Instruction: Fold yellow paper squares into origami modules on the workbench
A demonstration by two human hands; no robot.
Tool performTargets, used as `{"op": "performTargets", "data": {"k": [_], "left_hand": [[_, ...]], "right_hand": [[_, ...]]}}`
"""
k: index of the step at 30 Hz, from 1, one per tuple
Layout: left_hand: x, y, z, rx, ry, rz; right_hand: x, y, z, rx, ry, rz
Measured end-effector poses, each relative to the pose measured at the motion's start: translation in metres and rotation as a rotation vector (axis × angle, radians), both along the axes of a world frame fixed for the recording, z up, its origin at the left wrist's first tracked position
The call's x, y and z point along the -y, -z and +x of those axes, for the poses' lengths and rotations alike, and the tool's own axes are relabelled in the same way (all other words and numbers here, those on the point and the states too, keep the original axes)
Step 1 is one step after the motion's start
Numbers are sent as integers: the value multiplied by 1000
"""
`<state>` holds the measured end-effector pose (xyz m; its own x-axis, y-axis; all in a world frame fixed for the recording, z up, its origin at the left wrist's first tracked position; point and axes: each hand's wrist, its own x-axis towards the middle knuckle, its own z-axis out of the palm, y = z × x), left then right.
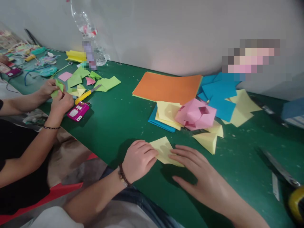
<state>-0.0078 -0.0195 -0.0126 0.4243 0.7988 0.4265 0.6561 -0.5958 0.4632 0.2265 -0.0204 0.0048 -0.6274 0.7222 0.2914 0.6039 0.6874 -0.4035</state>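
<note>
A small pale yellow paper (163, 150) lies between my hands on the green table (114, 117). My left hand (140, 161) has its fingers closed on the paper's left corner. Fingers apart, my right hand (197, 171) rests its fingertips on the right edge of the same paper, with the thumb held away. Just beyond are folded yellow sheets (167, 112), a pink folded paper shape (196, 114) with openings in it, and a yellow folded piece (206, 141).
Orange sheets (168, 86) and blue papers (218, 95) lie farther back. Scissors (282, 167) are at the right. At left, another person's hands (59, 96) hold green paper near a yellow cutter (85, 95) and a magenta device (79, 111). A plastic bottle (85, 23) stands behind.
</note>
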Motion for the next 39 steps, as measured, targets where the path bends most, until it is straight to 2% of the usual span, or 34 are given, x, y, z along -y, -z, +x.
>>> {"op": "performTargets", "data": {"k": [4, 7, 10, 15, 19, 22, 25, 27, 32, 34, 39], "left_hand": [[4, -7, -7, -26, 5, -35], [13, -11, -16, -32, -68, -54], [21, -11, -20, 30, -121, -93], [23, -7, -13, 114, -121, -133], [19, -5, -10, 106, -112, -140], [18, -4, -9, 75, -154, -142], [19, -6, -6, 30, -190, -102], [21, -9, -2, -21, -149, -77], [24, -13, 8, -183, 120, -95], [25, -11, 10, -238, 150, -111], [27, -6, 11, -307, 125, -152]], "right_hand": [[-2, 3, -7, -43, -5, 138], [-5, 5, -5, -21, -15, 176], [-6, 7, -2, -19, -13, 165], [-8, 10, 2, -69, 24, 106], [-10, 14, 0, -89, 158, 64], [-12, 17, -5, -82, 318, 32], [-15, 19, -10, -55, 390, 18], [-16, 19, -13, -33, 398, 33], [-18, 18, -16, -14, 335, 95], [-19, 18, -16, -27, 309, 112], [-21, 19, -16, -27, 307, 123]]}}
